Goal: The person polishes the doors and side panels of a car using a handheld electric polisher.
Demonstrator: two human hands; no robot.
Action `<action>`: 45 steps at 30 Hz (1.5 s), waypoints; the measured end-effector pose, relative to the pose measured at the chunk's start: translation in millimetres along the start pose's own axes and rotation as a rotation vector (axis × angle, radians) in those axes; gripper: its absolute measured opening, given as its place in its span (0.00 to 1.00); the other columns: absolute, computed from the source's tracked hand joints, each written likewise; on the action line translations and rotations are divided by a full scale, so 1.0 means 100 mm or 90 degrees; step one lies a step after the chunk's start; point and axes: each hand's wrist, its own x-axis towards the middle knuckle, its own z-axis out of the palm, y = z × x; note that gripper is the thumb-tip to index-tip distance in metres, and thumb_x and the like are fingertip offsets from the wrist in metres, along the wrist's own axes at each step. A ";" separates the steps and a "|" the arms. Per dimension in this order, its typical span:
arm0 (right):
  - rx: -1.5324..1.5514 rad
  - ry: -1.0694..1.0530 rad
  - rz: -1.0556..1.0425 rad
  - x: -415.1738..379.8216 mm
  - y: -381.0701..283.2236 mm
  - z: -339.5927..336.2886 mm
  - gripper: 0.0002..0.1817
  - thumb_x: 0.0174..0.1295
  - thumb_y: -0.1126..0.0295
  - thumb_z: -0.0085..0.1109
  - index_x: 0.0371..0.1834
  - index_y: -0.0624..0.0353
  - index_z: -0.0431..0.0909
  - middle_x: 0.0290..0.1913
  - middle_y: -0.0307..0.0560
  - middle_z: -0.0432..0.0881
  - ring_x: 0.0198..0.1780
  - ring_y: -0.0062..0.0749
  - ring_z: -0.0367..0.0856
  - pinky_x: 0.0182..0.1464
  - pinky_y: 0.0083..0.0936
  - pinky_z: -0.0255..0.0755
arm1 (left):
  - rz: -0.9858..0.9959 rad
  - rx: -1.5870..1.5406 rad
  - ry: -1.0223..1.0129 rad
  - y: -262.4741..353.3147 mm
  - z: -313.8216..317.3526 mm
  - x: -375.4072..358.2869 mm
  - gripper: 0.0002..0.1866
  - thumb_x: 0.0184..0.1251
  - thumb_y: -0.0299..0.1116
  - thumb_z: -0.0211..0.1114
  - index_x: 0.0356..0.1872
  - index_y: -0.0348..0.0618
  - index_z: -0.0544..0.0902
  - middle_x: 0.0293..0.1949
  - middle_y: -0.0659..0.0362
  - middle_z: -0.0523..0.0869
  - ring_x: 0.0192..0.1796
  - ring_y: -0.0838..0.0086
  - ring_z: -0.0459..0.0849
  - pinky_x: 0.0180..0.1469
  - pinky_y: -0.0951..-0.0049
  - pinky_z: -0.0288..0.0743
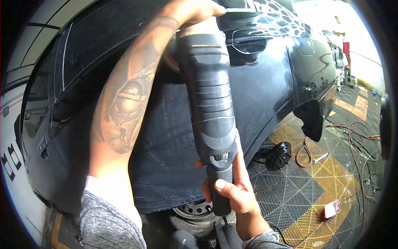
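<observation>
A black power polisher (213, 95) fills the middle of the view, its long body running from top to bottom. My right hand (238, 195) grips its rear handle, thumb on top. My left hand (197, 11) lies over the polisher's front head, with its fingers mostly hidden behind the tool. Part of a round pad (171, 60) shows at the left of the head, close to the car's dark side panel (166, 137); whether it touches cannot be made out. The panel looks dusty and streaked on the left. Right of the polisher is a door handle (248, 37).
A wheel (192, 218) lies below the car. A bare hub (278, 155) shows in the wheel arch. Red hoses (350, 133) cross the tiled floor (286, 189), which also bears a small red and white box (331, 209). Another person (345, 39) stands far right.
</observation>
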 end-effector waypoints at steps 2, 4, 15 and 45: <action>-0.002 -0.086 0.008 -0.04 0.00 -0.05 0.62 0.67 0.72 0.62 0.86 0.40 0.16 0.67 0.67 0.71 0.32 0.31 0.83 0.33 0.28 0.81 | 0.027 -0.076 0.004 -0.05 -0.03 -0.06 0.25 0.64 0.53 0.72 0.48 0.39 0.91 0.48 0.40 0.90 0.54 0.53 0.91 0.56 0.59 0.83; -0.057 -0.055 0.000 -0.07 0.02 -0.04 0.61 0.66 0.71 0.63 0.87 0.45 0.19 0.64 0.66 0.75 0.32 0.31 0.84 0.34 0.27 0.81 | 0.020 -0.114 0.015 -0.12 -0.05 -0.11 0.25 0.63 0.53 0.72 0.48 0.39 0.91 0.48 0.39 0.90 0.53 0.53 0.91 0.56 0.59 0.83; -0.175 -0.058 0.074 0.14 0.17 0.57 0.53 0.72 0.53 0.63 0.87 0.54 0.34 0.64 0.59 0.72 0.53 0.42 0.83 0.23 0.26 0.82 | -0.186 -0.109 0.125 -1.15 -0.29 -0.45 0.30 0.47 0.53 0.76 0.50 0.46 0.93 0.55 0.46 0.90 0.58 0.57 0.90 0.62 0.61 0.83; -0.218 -0.456 0.134 0.56 1.79 2.36 0.59 0.66 0.72 0.68 0.89 0.45 0.29 0.56 0.55 0.81 0.41 0.29 0.82 0.36 0.28 0.80 | -0.328 -0.134 0.216 -4.19 -1.87 -3.16 0.18 0.65 0.45 0.68 0.29 0.37 0.90 0.28 0.58 0.89 0.30 0.76 0.86 0.37 0.71 0.79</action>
